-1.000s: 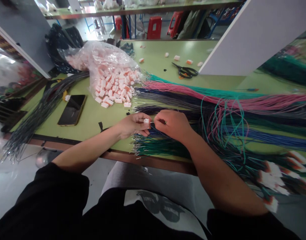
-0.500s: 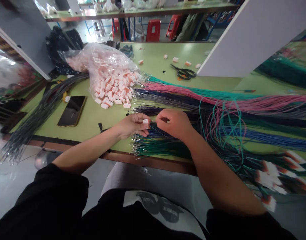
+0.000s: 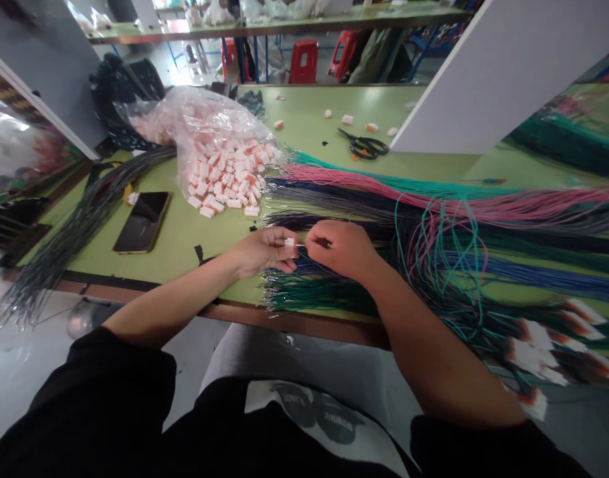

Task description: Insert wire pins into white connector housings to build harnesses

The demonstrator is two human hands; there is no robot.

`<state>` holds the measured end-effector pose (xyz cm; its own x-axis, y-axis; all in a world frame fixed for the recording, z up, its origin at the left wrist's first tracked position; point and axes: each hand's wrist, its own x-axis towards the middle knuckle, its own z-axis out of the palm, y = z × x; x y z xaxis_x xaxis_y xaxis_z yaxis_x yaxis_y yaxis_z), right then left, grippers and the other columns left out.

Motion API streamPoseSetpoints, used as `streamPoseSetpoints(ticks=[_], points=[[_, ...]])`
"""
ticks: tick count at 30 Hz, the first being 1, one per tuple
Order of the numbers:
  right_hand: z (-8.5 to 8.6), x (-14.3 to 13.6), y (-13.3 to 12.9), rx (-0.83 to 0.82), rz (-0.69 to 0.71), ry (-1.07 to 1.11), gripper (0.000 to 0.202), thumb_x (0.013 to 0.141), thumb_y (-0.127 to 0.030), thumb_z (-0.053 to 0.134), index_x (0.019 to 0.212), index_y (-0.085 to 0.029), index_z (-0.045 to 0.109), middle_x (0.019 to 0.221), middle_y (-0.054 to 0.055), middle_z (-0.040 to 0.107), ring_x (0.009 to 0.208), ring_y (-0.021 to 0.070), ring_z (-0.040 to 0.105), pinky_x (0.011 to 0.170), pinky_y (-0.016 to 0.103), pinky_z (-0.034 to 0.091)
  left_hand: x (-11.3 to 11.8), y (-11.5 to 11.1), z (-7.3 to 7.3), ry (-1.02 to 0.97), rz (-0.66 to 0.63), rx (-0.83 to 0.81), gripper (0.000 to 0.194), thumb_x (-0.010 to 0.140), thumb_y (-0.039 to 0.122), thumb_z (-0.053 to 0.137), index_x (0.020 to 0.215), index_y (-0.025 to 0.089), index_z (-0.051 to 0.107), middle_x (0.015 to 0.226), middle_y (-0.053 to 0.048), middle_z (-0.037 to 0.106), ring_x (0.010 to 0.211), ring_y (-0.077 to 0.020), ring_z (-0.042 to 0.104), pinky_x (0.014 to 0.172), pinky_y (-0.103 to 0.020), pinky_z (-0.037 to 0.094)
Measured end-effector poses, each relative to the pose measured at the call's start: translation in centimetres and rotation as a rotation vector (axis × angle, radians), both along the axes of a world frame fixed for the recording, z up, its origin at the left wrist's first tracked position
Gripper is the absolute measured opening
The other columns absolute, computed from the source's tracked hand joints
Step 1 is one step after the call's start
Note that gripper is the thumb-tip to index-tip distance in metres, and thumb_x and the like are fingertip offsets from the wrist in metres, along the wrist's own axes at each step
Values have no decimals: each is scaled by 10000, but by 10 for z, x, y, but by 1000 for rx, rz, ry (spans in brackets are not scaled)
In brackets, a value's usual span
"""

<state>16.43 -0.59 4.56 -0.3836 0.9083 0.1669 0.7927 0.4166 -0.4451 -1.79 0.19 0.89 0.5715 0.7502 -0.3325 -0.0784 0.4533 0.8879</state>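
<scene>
Right hand [image 3: 341, 247] has moved nearer the small white plastic block [image 3: 289, 243], fingertips closed on a thin pale wire [image 3: 300, 245]. Left hand [image 3: 261, 252] pinches the block; keep wire straight.

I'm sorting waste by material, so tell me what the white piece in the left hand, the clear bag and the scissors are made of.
White piece in the left hand: probably moulded plastic, opaque and blocky.
Clear bag: thin, glossy plastic film, see-through with creased highlights.
Scissors: likely metal blades; the dark handles could be plastic or coated metal.
</scene>
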Motion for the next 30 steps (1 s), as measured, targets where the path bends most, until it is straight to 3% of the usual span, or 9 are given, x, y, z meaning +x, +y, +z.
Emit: streamPoseSetpoints(ticks=[7,15,20,30], points=[[0,0,0,-2,-21,-47,152,684,-217,484,585,-179,592,623,8,589,593,116,463,559,253,261,3,-2,1,22,27,26,208,748,101,686,900,123,545,639,39,611,553,-62,609,546,-172,494],[-5,-8,-1,-37,7,-72,168,712,-234,502,662,-189,656,669,7,621,618,120,480,563,240,270,7,-7,10,180,47,147,153,771,84,656,889,114,563,600,40,602,523,-63,594,564,-200,514],[-8,-1,3,-124,51,78,137,719,-225,530,674,-182,652,659,-5,627,600,105,494,589,225,318,8,-8,13,225,88,142,82,799,66,613,844,113,563,594,40,598,500,-58,582,546,-199,507],[-17,-8,4,-62,81,60,117,715,-150,547,646,-158,642,645,6,612,578,99,479,607,229,334,8,-8,15,264,93,152,109,762,59,653,815,104,568,531,49,580,458,-64,575,502,-184,496]])
